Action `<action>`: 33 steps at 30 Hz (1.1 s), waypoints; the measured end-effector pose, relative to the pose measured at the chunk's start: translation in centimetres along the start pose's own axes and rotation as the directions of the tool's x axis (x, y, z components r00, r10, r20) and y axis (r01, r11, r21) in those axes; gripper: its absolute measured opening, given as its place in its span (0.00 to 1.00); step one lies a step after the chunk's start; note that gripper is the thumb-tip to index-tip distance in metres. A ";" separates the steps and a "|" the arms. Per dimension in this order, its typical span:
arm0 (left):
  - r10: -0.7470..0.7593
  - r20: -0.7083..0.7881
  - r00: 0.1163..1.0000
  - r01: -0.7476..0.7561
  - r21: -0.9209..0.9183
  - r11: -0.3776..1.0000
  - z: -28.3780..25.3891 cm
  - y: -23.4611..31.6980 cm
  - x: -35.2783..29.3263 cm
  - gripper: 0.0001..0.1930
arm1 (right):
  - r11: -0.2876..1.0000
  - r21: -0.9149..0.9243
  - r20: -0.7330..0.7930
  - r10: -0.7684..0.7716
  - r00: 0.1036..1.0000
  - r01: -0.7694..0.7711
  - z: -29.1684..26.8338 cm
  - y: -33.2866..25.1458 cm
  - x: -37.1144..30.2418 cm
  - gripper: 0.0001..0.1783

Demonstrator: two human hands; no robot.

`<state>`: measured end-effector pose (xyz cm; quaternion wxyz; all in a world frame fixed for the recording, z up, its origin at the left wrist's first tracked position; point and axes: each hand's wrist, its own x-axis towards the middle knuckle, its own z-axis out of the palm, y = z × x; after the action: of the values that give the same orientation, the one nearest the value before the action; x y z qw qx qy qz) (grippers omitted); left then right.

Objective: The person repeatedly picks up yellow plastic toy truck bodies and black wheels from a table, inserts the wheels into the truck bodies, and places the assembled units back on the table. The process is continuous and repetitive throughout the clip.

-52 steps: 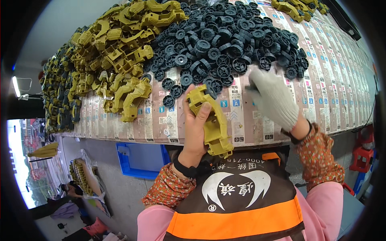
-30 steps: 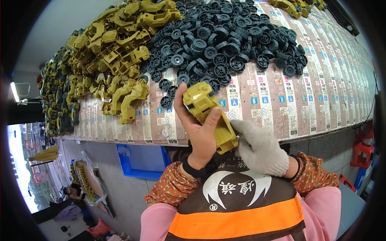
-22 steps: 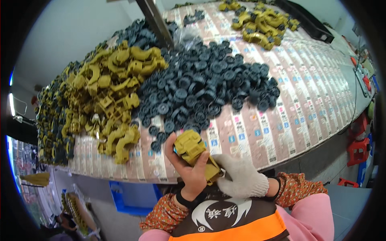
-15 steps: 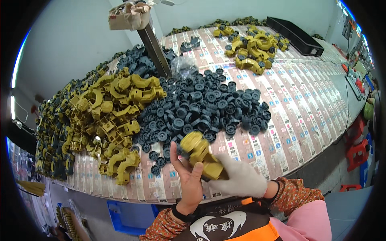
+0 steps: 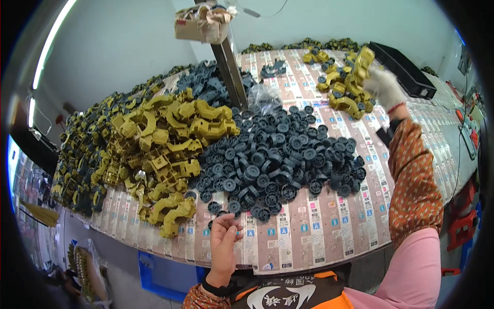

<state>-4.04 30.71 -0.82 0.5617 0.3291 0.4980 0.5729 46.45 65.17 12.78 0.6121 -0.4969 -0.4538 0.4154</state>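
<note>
My right hand (image 5: 385, 88), in a white glove and blurred by motion, is stretched out to the far right of the table. It holds a yellow plastic toy vehicle body (image 5: 363, 61) over a heap of similar yellow bodies with dark wheels (image 5: 346, 104). My bare left hand (image 5: 225, 242) is low in the middle, at the near edge of a big pile of dark grey toy wheels (image 5: 278, 154). Its fingers are curled in, their tips beside loose wheels; whatever they may hold is hidden.
Yellow plastic shells (image 5: 164, 134) are heaped left of the wheels, with finished-looking wheeled pieces (image 5: 77, 170) beyond. A metal post (image 5: 229, 74) carrying a cardboard box (image 5: 193, 30) rises behind. A black tray (image 5: 406, 72) lies far right; a blue bin (image 5: 167, 280) is below the table.
My right hand has carried the yellow body from in front of me to the far-right heap. My left hand has let go of it and curled beside the wheels. The view has shifted.
</note>
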 end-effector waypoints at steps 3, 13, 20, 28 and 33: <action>0.020 -0.025 0.999 -0.019 0.042 0.999 -1.2 -0.7 -0.3 0.17 | 0.993 -0.095 -0.071 -0.084 0.994 0.077 2.1 -1.0 -0.2 0.25; 0.023 -0.018 1.000 -0.021 0.123 0.992 -2.0 -0.8 2.1 0.15 | 0.475 -0.729 0.465 -0.184 0.866 0.493 7.2 9.4 -14.5 0.15; 0.198 0.000 0.980 -0.195 0.169 0.966 -2.2 3.9 3.5 0.15 | 0.128 -0.806 0.575 -0.062 0.816 0.577 12.3 9.8 -15.2 0.17; 0.337 0.119 0.934 -0.356 0.404 0.843 -2.4 5.5 11.2 0.11 | 0.125 -0.748 0.643 -0.110 0.758 0.652 12.8 9.1 -19.2 0.10; 0.543 0.364 0.757 -0.511 0.848 0.144 -0.4 7.3 20.5 0.16 | 0.272 -0.787 0.485 -0.283 0.828 0.554 12.4 5.2 -22.7 0.09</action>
<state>-9.82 51.47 2.18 0.0355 0.7251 0.5872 0.3580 28.62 47.11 5.59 0.2667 -0.5503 -0.7910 -0.0190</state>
